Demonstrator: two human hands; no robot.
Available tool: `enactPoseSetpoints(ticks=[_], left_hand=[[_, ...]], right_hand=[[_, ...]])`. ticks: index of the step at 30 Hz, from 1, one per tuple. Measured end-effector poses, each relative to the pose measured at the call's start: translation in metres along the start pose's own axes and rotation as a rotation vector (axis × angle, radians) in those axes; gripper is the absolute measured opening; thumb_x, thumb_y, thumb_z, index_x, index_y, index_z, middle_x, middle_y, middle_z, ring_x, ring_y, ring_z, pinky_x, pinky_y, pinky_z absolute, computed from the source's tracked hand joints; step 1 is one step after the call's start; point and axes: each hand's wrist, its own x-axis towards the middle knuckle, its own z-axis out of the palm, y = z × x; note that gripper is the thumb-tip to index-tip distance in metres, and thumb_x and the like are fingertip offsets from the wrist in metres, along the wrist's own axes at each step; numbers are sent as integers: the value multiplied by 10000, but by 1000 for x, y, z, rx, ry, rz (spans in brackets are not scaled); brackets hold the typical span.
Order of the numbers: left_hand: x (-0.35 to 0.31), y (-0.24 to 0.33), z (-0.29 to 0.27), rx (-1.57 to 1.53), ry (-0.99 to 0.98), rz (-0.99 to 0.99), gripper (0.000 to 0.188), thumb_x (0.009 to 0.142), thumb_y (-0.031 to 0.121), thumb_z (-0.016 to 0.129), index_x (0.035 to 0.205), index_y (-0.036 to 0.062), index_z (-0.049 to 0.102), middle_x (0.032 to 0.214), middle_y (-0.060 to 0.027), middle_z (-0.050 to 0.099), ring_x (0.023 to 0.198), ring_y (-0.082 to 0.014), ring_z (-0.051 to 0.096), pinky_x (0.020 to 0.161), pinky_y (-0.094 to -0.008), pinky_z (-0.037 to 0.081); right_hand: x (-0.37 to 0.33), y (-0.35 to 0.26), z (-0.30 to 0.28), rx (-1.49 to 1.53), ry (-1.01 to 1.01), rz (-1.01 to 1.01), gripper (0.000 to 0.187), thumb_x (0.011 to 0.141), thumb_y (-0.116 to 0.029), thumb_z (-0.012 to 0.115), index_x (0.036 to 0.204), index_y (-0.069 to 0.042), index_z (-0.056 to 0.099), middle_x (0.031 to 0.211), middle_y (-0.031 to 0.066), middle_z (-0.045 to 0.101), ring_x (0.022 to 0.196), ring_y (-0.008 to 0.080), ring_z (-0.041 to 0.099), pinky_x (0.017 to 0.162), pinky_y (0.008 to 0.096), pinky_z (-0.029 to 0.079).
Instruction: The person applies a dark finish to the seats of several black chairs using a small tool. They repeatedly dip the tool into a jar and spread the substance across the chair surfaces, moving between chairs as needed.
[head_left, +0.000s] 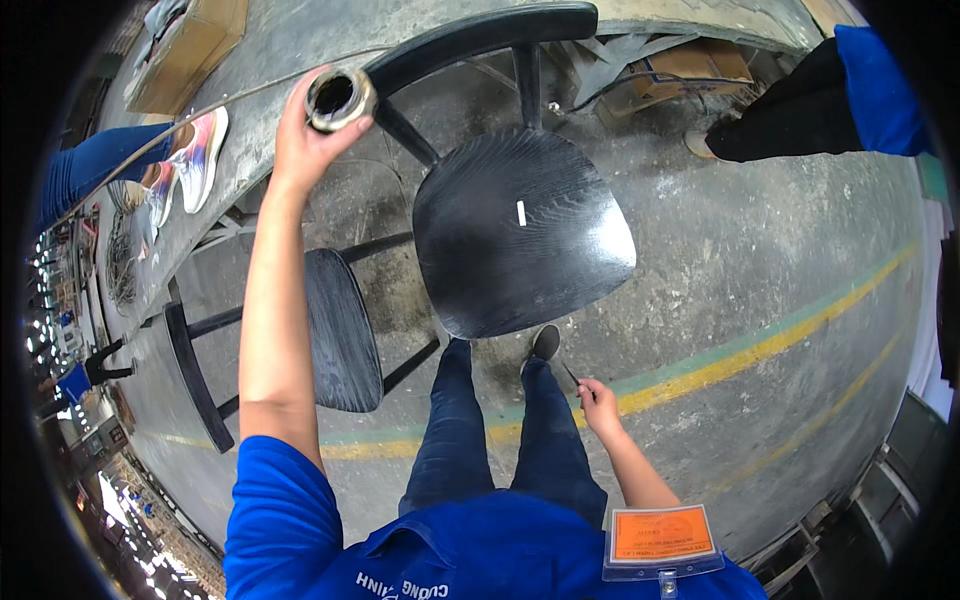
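A short, round metal can with a dark open mouth is gripped by the left hand, whose fingers are wrapped around its side; it is held raised at the end of an outstretched bare arm, above the curved backrest of a black wooden chair. A thin dark tool, too small to identify, is pinched in the closed fingers of the right hand, which is held low beside the person's right knee. The black chair is seen directly ahead on the grey concrete floor, and a second black chair is placed just to its left. A yellow and green painted line is seen running across the floor. Another person's dark trouser leg is visible at the upper right.
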Motion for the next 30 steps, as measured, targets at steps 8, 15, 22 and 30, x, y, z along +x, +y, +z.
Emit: enactPoseSetpoints(ticks=[8,15,22,30], left_hand=[[70,-24,11,-101,-615,-205,624,756,275,816,1268,24,561,1146,-53,653,1060,-149,586,965,-301,444],[70,-13,27,-78,-615,-11,514,691,278,845,1097,22,661,1015,-68,666,954,-172,609,881,-312,471],[46,6,34,71,-467,-24,614,648,369,842,1102,-1,656,1101,-132,628,1038,-270,610,919,-362,463],[20,33,34,342,-322,45,777,593,537,823,1137,8,654,1139,-142,631,1074,-314,610,917,-405,477]], right_hand=[[-1,-5,57,250,41,-19,167,969,-83,547,1077,-10,650,777,5,630,606,67,528,564,230,439],[-8,-15,88,413,172,24,179,979,-59,526,1107,-13,642,775,13,619,577,65,512,525,222,433],[3,1,79,438,357,98,266,972,-63,541,1221,-48,631,808,16,627,578,70,508,518,228,435],[22,20,72,435,307,43,270,973,-56,535,1224,-52,634,834,15,624,590,66,510,518,230,437]])
